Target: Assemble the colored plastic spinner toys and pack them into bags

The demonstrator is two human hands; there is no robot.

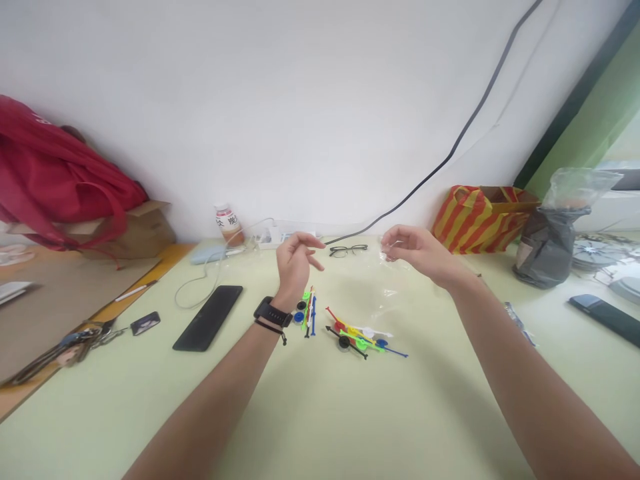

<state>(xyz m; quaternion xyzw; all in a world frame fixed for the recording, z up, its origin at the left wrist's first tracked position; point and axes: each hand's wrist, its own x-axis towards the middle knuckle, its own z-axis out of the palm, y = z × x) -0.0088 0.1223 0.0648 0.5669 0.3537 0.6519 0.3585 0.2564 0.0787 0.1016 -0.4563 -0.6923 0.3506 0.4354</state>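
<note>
Clear plastic film [389,293] trails from the right hand [414,251], whose fingers look pinched on it; the left hand [295,264] holds its fingers apart. Handling film seems the current step; the next move calls for light grip. Coloured arrow spinners [344,342] lie on the desk [350,417].

Pale green table [380,427], set against the wall. Middle: arrow bunch [314,317] on the left, mixed colours, lying side by side; looser arrow pile [364,345] just right of it, pieces crossing. Far middle: glasses [349,249]. Far left: bottle [230,228], upright. Left: black slab [208,319], card [145,323] near the edge. Far right: striped bag [480,223], grey bag [545,247] beside it. Right: dark case [605,319].
</note>
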